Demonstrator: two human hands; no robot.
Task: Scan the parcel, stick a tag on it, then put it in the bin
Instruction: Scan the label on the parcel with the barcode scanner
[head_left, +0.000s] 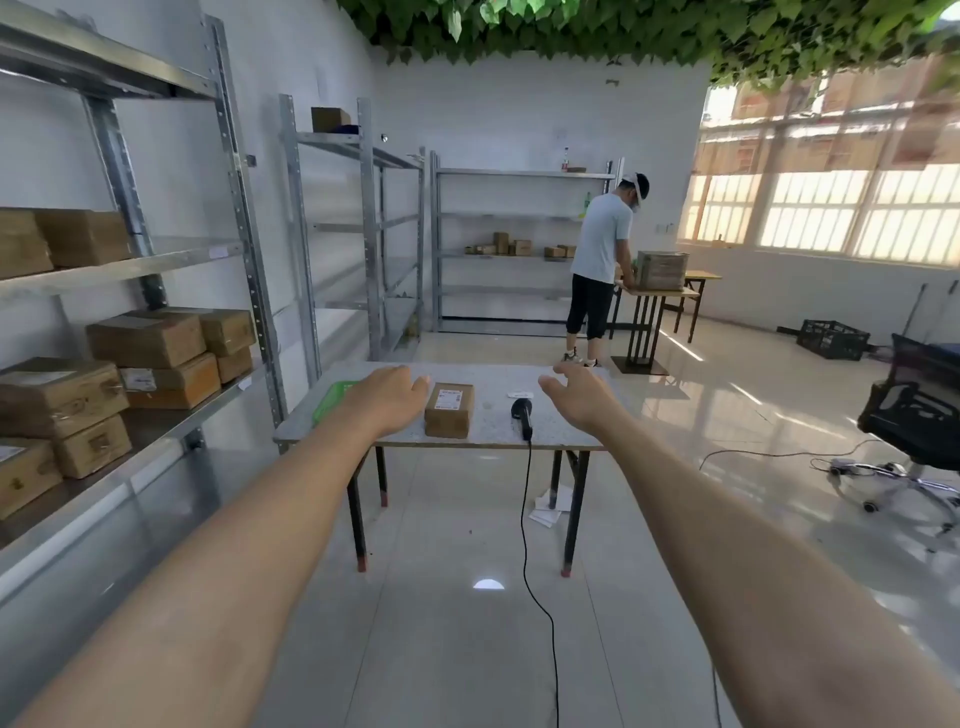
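- Parcel (449, 410): brown box, label up, on the table (488, 434), at 12 o'clock from me; untouched by either hand.
- Scanner (522, 414): black, corded, lying flat at 3 o'clock of the parcel; not picked up.
- Bin (332, 397): green, at 9 o'clock of the parcel, partly behind my wrist.
- Left hand (392, 397): spread wide, empty, just beside the parcel.
- Right hand (582, 397): spread wide, empty, near the scanner.
- Tag: white slip at 1 o'clock, possibly; cannot tell.
- Progress, as I judge: nothing done; scan, tag and binning remain.
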